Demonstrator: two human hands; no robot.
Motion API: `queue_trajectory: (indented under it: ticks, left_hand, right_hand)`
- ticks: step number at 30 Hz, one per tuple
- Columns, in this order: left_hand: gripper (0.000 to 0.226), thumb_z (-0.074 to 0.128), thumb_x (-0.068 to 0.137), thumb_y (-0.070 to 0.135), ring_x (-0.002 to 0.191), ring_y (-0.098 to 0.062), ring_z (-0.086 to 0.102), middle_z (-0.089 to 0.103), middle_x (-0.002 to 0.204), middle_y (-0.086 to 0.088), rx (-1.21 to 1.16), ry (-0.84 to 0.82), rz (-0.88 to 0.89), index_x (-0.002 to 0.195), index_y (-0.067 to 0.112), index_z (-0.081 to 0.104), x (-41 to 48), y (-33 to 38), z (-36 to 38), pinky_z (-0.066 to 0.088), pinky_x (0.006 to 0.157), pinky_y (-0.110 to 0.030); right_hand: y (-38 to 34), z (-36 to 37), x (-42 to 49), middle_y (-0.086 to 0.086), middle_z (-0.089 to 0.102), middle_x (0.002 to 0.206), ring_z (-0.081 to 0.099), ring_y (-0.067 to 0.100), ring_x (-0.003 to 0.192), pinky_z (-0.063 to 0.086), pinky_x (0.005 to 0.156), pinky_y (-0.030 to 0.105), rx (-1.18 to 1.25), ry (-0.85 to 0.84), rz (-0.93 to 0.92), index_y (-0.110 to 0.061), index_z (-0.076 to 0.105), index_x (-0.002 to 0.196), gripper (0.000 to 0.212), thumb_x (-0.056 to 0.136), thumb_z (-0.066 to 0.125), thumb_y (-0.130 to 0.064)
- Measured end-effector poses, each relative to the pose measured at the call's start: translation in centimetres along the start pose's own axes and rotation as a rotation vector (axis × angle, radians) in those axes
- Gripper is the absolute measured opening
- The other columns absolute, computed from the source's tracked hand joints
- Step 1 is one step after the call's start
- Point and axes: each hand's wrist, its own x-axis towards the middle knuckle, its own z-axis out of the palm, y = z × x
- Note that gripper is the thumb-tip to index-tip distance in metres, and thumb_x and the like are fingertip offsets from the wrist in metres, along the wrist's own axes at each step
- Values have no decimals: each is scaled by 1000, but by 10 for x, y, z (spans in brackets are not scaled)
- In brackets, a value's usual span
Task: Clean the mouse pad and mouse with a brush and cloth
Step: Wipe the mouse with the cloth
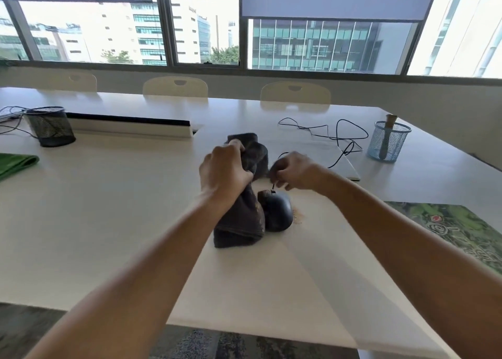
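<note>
My left hand (225, 169) grips a dark grey cloth (240, 222) around its middle; its upper end sticks up past the fist and its lower end rests on the white table (108, 222). A black wired mouse (278, 210) lies beside the cloth's lower end, with brownish crumbs (298, 218) at its right. My right hand (294, 171) pinches the mouse's thin black cable (320, 130) just above the mouse. A brush (388, 135) stands in a blue mesh cup (387, 141) at the right. A green patterned mouse pad (459, 231) lies at the table's right edge.
A black mesh cup (50, 126) and a folded green cloth (16, 163) lie at the left. A white flat device (345, 165) lies behind my right hand under the cable loops. Chair backs (294, 93) line the far side below the windows.
</note>
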Motion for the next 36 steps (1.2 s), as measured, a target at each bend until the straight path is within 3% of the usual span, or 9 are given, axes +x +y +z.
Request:
queue_trajectory:
  ticks: [2,5,8,13,18,28,30,33,36]
  left_hand:
    - [47,71,72,20,101,-30,61,67,108,-10,21,-46,6,117,17,58,-2,-1,9,46,83,-33]
    - [45,70,71,24,102,-32,61,68,108,-11,-12,-110,-27,115,18,60,-2,-3,17,46,84,-32]
    - [46,70,73,28,107,-30,59,67,113,-13,-119,-189,-70,118,17,62,-2,-6,24,45,89,-31]
    - [50,65,80,35,122,-27,49,58,129,-11,-213,-383,-103,128,24,55,5,-11,34,37,98,-27]
    - [40,60,85,32,124,-25,47,56,132,-7,-160,-552,-13,125,28,58,7,-8,41,35,101,-29]
    - [29,58,83,16,110,-23,55,66,111,-10,-173,-568,73,109,22,69,-8,-11,22,40,90,-28]
    - [26,59,83,16,107,-24,56,66,108,-10,-172,-568,72,105,22,70,-15,-16,15,40,87,-28]
    - [19,62,83,22,102,-24,57,66,100,-11,-172,-567,69,100,21,71,-22,-21,7,39,81,-27]
    - [27,59,87,32,111,-27,51,62,108,-13,-135,-524,98,105,13,63,-20,-16,17,36,86,-27]
  right_hand:
    - [19,-17,-8,14,67,95,58,18,84,50,69,23,4,-19,-7,-3,69,100,18,86,61,-11]
    - [31,-27,-26,1,59,118,52,12,110,39,93,24,38,-254,-24,-6,56,125,62,74,72,-39]
    - [34,-16,-36,-8,41,142,36,6,132,26,104,16,-118,-381,-19,-16,32,144,85,74,75,-34]
    - [35,-5,-35,-10,58,125,51,8,115,39,93,20,-142,-355,-34,-24,48,132,75,66,82,-32]
    - [36,-3,-31,-8,65,115,57,11,111,44,100,28,-164,-321,-25,-25,58,121,70,58,85,-38]
    - [34,-3,-29,-9,69,106,60,11,106,46,97,27,-198,-318,6,-27,64,111,74,43,85,-50]
    - [34,-3,-29,-8,70,107,61,12,107,45,100,30,-192,-321,7,-26,66,109,80,35,82,-54]
    - [34,-2,-29,-5,69,111,60,13,109,44,103,34,-190,-322,12,-24,65,111,71,47,86,-45]
    - [33,-2,-30,-7,70,108,61,13,107,45,102,34,-192,-321,10,-26,66,109,71,44,86,-46]
